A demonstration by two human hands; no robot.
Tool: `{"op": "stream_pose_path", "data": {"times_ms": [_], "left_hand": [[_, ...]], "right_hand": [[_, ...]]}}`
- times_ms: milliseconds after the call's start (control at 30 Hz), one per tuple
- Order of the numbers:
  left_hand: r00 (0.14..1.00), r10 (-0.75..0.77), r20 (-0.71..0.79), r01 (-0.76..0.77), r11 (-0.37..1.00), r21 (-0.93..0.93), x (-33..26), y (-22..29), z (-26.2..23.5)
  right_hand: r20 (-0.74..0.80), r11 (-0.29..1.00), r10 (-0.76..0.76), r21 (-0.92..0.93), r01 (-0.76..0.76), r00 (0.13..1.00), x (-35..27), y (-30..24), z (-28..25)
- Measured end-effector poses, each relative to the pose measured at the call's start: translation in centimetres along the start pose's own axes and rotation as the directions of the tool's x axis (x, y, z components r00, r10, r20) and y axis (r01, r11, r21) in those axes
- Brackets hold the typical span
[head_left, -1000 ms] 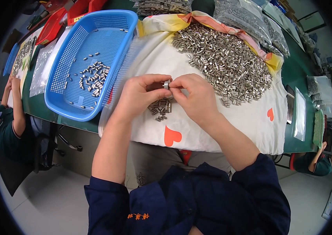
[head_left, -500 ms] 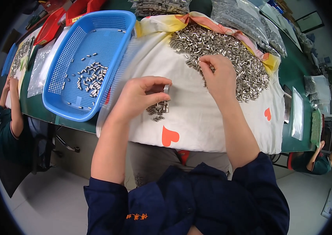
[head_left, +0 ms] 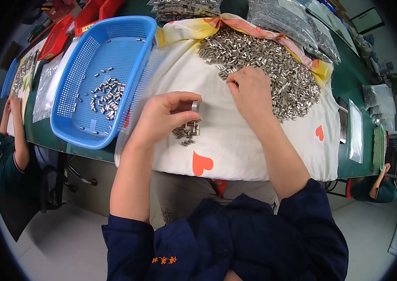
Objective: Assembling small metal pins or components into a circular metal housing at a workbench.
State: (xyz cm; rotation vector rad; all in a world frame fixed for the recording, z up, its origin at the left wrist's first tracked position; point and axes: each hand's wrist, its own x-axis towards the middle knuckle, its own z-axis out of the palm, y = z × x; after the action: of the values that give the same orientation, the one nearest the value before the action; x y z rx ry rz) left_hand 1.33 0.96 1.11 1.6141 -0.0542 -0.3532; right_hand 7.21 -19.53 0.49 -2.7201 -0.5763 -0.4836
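My left hand [head_left: 164, 116] is closed, thumb and fingers pinching a small silver metal piece [head_left: 195, 107] with a rounded edge. Much of that piece is hidden by the fingers. Just below it, on the white cloth [head_left: 236, 150], sits a small cluster of short metal cylinders [head_left: 187, 133]. My right hand [head_left: 253, 92] is at the near left edge of a large pile of similar metal cylinders [head_left: 297, 86]. Its thumb and fingertips are pressed together, and whatever may be between them cannot be made out.
At left stands a blue plastic basket [head_left: 58, 117] with loose cylinders inside. Red bins [head_left: 57, 40] are behind it. Filled clear bags [head_left: 278, 21] lie beyond the pile. A flat plastic sleeve [head_left: 355, 131] rests at right. Other people [head_left: 8, 154] work at both sides.
My right hand has moved a little left and nearer to me, away from the pile's upper edge, with its fingers curled tighter. My left hand stays nearly in place with the metal piece.
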Motion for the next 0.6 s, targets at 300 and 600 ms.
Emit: {"op": "stream_pose_path", "data": {"times_ms": [300, 600], "left_hand": [[1.0, 0.017, -0.024, -0.017, 0.999, -0.032, 0.2, -0.2, -0.4], [0.997, 0.073, -0.033, -0.077, 0.988, -0.134, 0.2, -0.8, -0.4]], "right_hand": [[0.122, 0.921, -0.012, 0.388, -0.036, 0.992, -0.5, -2.2, -0.9], [0.204, 0.69, -0.011, 0.71, -0.14, 0.979, -1.5, -4.5, -1.0]]}}
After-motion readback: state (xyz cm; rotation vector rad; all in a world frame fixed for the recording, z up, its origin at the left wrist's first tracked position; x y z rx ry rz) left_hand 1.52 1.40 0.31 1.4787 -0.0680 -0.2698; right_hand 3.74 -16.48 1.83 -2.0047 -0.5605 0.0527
